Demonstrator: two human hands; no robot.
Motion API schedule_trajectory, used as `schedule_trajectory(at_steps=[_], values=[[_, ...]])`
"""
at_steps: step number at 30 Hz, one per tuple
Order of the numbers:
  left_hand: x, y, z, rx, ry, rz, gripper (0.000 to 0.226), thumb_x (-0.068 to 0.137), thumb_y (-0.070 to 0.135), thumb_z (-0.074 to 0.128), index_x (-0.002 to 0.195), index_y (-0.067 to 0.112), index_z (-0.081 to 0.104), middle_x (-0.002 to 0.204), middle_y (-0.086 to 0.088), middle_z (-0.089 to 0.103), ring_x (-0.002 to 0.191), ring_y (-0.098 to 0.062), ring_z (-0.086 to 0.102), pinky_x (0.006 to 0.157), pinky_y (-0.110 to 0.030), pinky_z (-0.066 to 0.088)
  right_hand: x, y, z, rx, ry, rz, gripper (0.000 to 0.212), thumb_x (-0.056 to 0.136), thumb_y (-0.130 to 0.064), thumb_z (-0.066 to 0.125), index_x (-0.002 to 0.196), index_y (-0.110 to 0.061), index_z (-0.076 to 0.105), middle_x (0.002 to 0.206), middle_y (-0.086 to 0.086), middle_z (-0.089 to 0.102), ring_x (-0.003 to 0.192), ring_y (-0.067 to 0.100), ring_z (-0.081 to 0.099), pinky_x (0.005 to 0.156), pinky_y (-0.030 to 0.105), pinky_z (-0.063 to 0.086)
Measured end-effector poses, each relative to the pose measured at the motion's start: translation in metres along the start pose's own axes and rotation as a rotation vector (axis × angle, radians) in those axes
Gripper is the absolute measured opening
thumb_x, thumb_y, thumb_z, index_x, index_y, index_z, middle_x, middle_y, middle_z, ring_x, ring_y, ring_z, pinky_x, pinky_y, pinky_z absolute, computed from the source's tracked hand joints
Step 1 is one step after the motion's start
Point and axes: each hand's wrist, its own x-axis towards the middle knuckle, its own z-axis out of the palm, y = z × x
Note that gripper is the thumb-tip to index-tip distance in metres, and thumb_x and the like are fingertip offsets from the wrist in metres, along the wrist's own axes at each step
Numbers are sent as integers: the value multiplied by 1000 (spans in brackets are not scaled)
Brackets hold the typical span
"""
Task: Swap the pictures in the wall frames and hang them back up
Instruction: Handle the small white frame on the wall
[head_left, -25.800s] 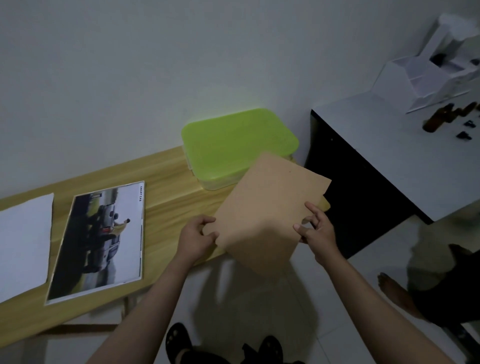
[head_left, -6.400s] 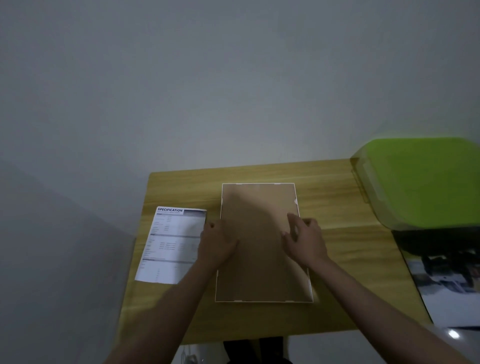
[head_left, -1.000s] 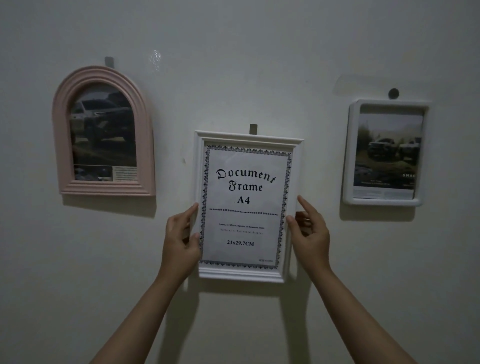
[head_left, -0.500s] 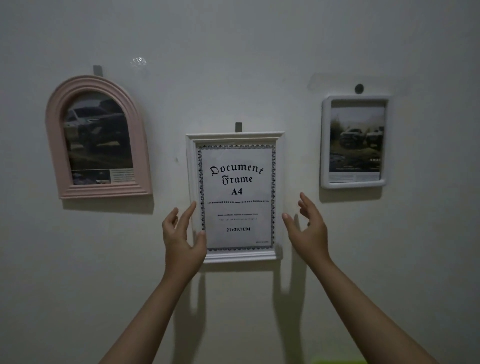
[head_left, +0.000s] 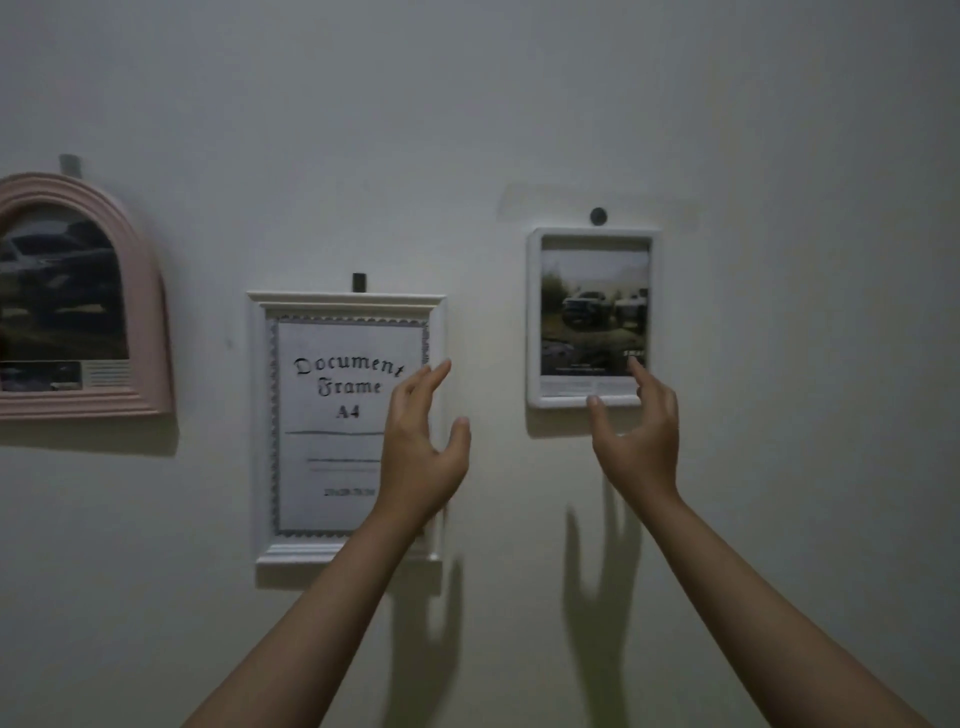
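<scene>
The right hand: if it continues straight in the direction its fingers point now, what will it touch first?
Most likely the small white frame. The right hand is open, fingers pointing up and toward the wall, their tips already overlapping the frame's bottom edge. Depth is unclear, so contact cannot be confirmed.

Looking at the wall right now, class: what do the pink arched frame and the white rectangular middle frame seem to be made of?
Pink arched frame: probably moulded plastic or painted wood, matte, with ribbed ridges. White rectangular middle frame: likely painted wood or plastic, slightly glossy, with stepped moulding. Dim light leaves both uncertain.
</scene>
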Motion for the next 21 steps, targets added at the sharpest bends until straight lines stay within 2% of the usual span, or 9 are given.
schedule_trajectory(at_steps=[2, 4, 9, 12, 14, 18, 21], values=[[10, 7, 33, -36, 8, -16, 55, 87, 11, 59, 136, 30, 41, 132, 6, 39, 125, -8, 41, 106, -26, 33, 20, 14, -14, -26, 2, -51, 57, 85, -27, 66, 137, -22, 43, 133, 8, 43, 125, 22, 43, 98, 26, 38], [20, 12, 63, -55, 8, -43, 56, 87, 13, 59, 136, 31, 41, 130, 9, 38, 123, -6, 41, 106, -28, 34, 40, 28, -26, -72, -17, -96, 59, 85, -28, 66, 138, -21, 43, 134, 9, 41, 126, 22, 41, 95, 22, 33], [41, 17, 108, -91, 33, -66, 57, 89, 11, 57, 139, 31, 38, 135, 3, 39, 125, -6, 40, 113, -36, 34, 82, 52, -32, -58, -146, -117, 64, 85, -32, 64, 142, -29, 35, 137, 8, 36, 127, 22, 40, 91, 24, 35], [50, 14, 120, -9, 51, -40, 59, 86, 17, 58, 139, 31, 38, 138, 2, 42, 130, -13, 41, 112, -42, 35, 92, 57, -25, -28, -193, -154, 65, 84, -33, 64, 142, -32, 34, 135, 6, 38, 124, 23, 43, 95, 30, 43], [54, 14, 124, 64, 61, -43, 60, 82, 24, 56, 139, 32, 38, 138, 2, 43, 130, -16, 41, 111, -44, 36, 95, 59, -19, -67, -190, -172, 65, 84, -35, 64, 142, -30, 36, 134, 6, 40, 122, 25, 42, 94, 32, 41], [58, 19, 132, 84, 25, -89, 62, 85, 9, 59, 140, 28, 37, 136, 1, 38, 128, -17, 40, 111, -39, 37, 97, 59, -15, -59, -177, -130, 68, 83, -34, 66, 143, -25, 35, 132, 5, 37, 119, 26, 38, 90, 28, 37], [61, 24, 130, 86, 15, -92, 64, 83, 0, 59, 139, 26, 40, 130, 4, 38, 124, -17, 43, 106, -28, 39, 98, 57, -15, -14, -184, -100, 69, 81, -30, 69, 142, -25, 37, 132, 5, 34, 118, 25, 35, 91, 31, 40]])
